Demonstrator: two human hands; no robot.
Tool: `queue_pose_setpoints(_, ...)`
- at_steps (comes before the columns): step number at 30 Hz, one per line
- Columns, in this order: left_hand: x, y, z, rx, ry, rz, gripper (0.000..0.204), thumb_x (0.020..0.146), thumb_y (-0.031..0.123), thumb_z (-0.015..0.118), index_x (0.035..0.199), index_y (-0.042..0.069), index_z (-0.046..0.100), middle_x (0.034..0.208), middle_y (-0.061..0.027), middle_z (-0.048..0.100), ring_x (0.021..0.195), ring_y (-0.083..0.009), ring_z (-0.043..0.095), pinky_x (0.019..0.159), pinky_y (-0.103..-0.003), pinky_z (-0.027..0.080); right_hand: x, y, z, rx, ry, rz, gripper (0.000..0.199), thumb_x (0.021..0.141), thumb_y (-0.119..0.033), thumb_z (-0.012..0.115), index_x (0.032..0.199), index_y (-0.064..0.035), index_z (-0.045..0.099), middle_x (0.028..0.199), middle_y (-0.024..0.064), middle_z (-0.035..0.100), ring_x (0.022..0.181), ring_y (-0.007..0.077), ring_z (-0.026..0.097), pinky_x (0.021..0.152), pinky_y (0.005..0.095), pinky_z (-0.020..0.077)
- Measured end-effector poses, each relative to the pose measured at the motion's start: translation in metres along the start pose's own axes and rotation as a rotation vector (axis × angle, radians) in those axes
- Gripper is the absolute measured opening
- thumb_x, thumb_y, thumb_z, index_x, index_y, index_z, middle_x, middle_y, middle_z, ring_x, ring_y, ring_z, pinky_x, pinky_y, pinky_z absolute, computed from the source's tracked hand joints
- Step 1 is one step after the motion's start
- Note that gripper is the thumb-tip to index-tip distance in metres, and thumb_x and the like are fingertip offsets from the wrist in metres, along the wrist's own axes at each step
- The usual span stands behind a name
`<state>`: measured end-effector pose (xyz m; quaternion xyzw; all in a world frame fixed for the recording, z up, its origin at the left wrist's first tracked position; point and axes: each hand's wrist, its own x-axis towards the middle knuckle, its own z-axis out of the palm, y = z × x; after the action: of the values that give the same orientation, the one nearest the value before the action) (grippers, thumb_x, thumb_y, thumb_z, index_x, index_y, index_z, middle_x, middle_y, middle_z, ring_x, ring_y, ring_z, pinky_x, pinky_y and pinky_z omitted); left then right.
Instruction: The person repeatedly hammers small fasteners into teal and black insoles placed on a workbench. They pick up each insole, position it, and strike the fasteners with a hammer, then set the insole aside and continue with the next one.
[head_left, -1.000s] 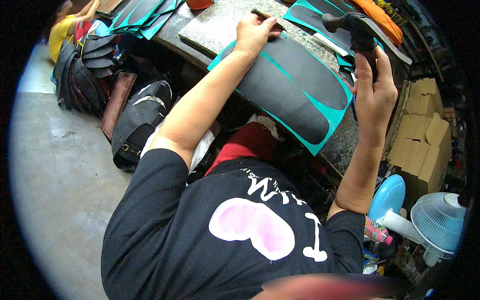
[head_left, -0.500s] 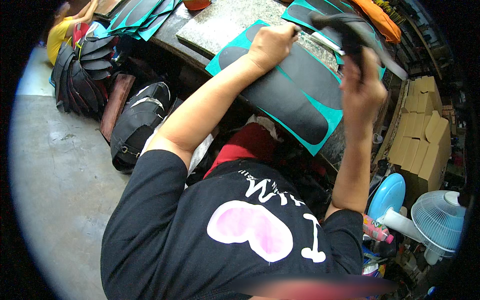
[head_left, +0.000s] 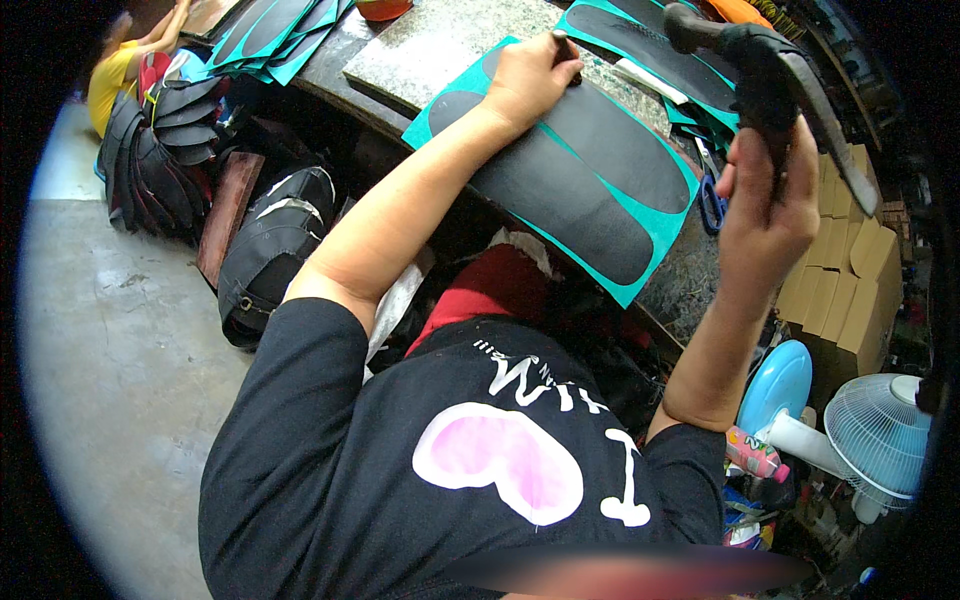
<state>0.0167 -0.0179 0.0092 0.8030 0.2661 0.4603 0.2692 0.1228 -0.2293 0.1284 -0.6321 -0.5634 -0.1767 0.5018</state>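
Observation:
My left hand is closed round a short dark punch, upright over the upper part of a sheet. That teal sheet bears long black sole-shaped panels and lies partly on a speckled stone slab. To the right, my right hand grips a hammer, raised above the bench. Its dark round face points left and its long curved claw points down to the right. Black wrapping covers the middle of the hammer, and my fingers hide most of its handle.
Blue-handled scissors and a white bar lie right of the sheet. More teal sheets are stacked at far left, others at far right. Cardboard boxes and a fan stand right. A person in yellow sits far left.
My right hand has swung the hammer up and to the right, away from the sheet. The left hand has shifted slightly left, and the punch's top now shows more plainly.

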Motion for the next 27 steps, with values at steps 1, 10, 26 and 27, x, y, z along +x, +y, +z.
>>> queue_pose_setpoints(1, 0.0, 0.004, 0.002, 0.042, 0.018, 0.115, 0.018, 0.083, 0.02, 0.069, 0.089, 0.005, 0.062, 0.078, -0.0166, 0.067, 0.074, -0.0348, 0.067, 0.068, -0.042, 0.054, -0.003, 0.0, 0.01, -0.066, -0.01, -0.044, 0.03, 0.092, -0.025, 0.066, 0.111, -0.0029, 0.063, 0.087, 0.0155, 0.069, 0.076, 0.0284, 0.07, 0.068, 0.0357, 0.054)
queue_pose_setpoints(10, 0.005, -0.002, 0.007, -0.375, -0.019, -0.339, 0.015, 0.087, 0.014, 0.065, 0.09, -0.001, 0.067, 0.076, -0.013, 0.071, 0.065, -0.0163, 0.071, 0.061, -0.03, 0.057, -0.024, 0.04, 0.011, -0.315, -0.231, 0.297, 0.038, 0.094, -0.04, 0.059, 0.119, -0.011, 0.061, 0.097, 0.0173, 0.069, 0.088, 0.036, 0.068, 0.073, 0.041, 0.053)
queue_pose_setpoints(26, 0.003, 0.001, 0.016, -0.44, -0.062, -0.28, 0.011, 0.087, 0.014, 0.066, 0.091, 0.003, 0.066, 0.077, -0.0131, 0.07, 0.071, -0.0196, 0.071, 0.064, -0.032, 0.055, -0.017, 0.03, 0.003, -0.286, -0.168, 0.224, 0.036, 0.094, -0.037, 0.061, 0.118, -0.0105, 0.062, 0.091, 0.017, 0.069, 0.081, 0.0345, 0.069, 0.069, 0.0392, 0.0528)
queue_pose_setpoints(27, 0.004, -0.001, 0.016, -0.401, -0.1, -0.272, 0.011, 0.087, 0.014, 0.067, 0.091, 0.003, 0.067, 0.077, -0.0114, 0.07, 0.071, -0.0175, 0.071, 0.065, -0.031, 0.055, -0.014, 0.027, -0.004, -0.219, -0.161, 0.238, 0.035, 0.094, -0.035, 0.062, 0.118, -0.0095, 0.062, 0.089, 0.0162, 0.07, 0.079, 0.031, 0.07, 0.068, 0.0373, 0.0529)
